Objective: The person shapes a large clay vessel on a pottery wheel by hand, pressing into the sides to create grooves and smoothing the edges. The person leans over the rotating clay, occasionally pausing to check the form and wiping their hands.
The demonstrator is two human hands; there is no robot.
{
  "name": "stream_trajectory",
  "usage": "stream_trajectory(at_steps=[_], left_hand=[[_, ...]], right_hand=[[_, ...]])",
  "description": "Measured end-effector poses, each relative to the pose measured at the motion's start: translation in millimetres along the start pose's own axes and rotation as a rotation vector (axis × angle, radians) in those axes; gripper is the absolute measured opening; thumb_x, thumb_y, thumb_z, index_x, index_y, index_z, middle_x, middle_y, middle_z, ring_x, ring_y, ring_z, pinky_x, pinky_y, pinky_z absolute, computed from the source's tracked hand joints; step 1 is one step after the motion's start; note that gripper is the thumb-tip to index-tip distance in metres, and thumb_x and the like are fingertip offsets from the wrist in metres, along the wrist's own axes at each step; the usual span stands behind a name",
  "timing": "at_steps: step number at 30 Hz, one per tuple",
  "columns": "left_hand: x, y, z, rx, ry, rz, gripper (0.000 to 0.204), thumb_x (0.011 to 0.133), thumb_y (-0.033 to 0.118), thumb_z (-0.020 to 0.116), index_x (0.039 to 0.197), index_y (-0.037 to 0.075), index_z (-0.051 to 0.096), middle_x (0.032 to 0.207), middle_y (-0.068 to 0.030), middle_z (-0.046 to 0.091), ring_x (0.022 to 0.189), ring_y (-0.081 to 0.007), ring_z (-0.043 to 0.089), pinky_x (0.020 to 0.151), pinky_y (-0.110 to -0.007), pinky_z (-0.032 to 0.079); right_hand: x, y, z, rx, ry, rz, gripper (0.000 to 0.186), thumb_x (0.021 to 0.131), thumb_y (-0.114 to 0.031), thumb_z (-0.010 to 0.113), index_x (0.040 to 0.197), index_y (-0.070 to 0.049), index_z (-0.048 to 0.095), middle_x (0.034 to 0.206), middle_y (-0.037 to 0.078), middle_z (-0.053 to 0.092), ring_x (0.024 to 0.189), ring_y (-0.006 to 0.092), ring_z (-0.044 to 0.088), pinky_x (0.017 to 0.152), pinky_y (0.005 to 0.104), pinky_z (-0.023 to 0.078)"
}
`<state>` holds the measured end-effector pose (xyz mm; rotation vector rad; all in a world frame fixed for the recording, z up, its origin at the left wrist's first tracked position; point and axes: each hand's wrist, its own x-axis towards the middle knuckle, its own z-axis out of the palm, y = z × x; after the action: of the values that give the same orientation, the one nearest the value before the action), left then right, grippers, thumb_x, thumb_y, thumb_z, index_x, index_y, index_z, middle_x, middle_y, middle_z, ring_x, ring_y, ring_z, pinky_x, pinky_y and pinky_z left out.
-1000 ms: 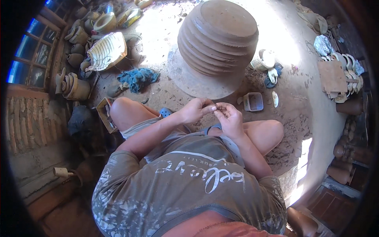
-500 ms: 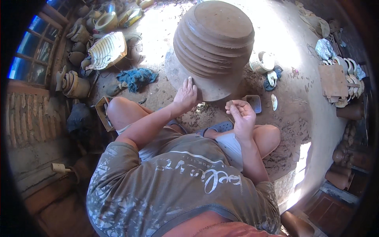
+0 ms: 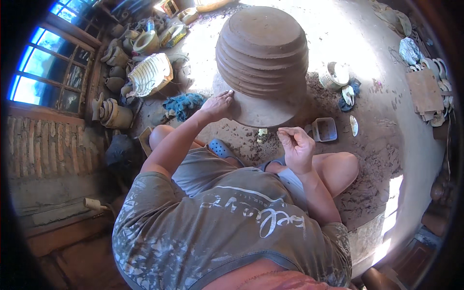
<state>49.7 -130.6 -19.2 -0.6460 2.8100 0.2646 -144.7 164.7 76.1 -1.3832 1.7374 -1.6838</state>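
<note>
Standing between twelve and one o'clock from the middle of my view: one ridged clay vessel (image 3: 263,63), brown, large, its surface looking damp. Axis: upright, square to the disc beneath it. Flat round face: pointing up. Ridges: several, stacked, running level around the body, crosswise to that axis. Lean: the top tips slightly toward twelve in this bent view.

Support: one broad round disc (image 3: 263,112), clay-smeared, extending beyond the vessel at its near side.

Left hand (image 3: 218,104), mine: at about eleven o'clock, fingers extended and loosely together at the disc's rim, gripping nothing; fingertips pointing to one o'clock. How firmly they press, I cannot tell.

Right hand (image 3: 298,149), mine: at three o'clock, raised apart from the vessel, fingers curled, thumb and forefinger drawn near each other, pointing to eleven. Whether they pinch anything, I cannot tell.

Surroundings: one rectangular plastic tub (image 3: 315,131), just beyond my right hand at two o'clock from it; one pale oval piece (image 3: 354,125), near three; one whitish bucket (image 3: 326,79), at two; one blue-green cloth (image 3: 186,104), crumpled, at ten; one white ribbed shell (image 3: 151,76), farther out at ten.
</note>
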Motion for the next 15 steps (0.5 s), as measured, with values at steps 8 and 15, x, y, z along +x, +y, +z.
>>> stream_trajectory(at_steps=[8,15], left_hand=[[-4,3,5,-0.066,0.062,-0.021,0.090,0.079,0.044,0.088,0.147,-0.003,0.054,0.167,-0.0184,0.043,0.156,-0.0323,0.039,0.121,-0.040,0.043],[-9,45,18,-0.139,0.085,-0.098,0.072,0.085,0.044,0.082,0.133,-0.005,0.063,0.164,-0.0208,0.045,0.154,-0.0308,0.042,0.109,-0.043,0.054]], right_hand=[[51,-16,26,-0.191,0.110,-0.236,0.013,0.087,0.000,0.084,0.098,0.003,0.078,0.096,0.012,0.074,0.081,0.0257,0.074,0.072,0.0357,0.060],[113,-24,56,-0.685,0.168,-0.700,0.020,0.077,-0.009,0.089,0.095,-0.009,0.080,0.090,0.000,0.070,0.084,0.0210,0.067,0.073,0.0358,0.052]])
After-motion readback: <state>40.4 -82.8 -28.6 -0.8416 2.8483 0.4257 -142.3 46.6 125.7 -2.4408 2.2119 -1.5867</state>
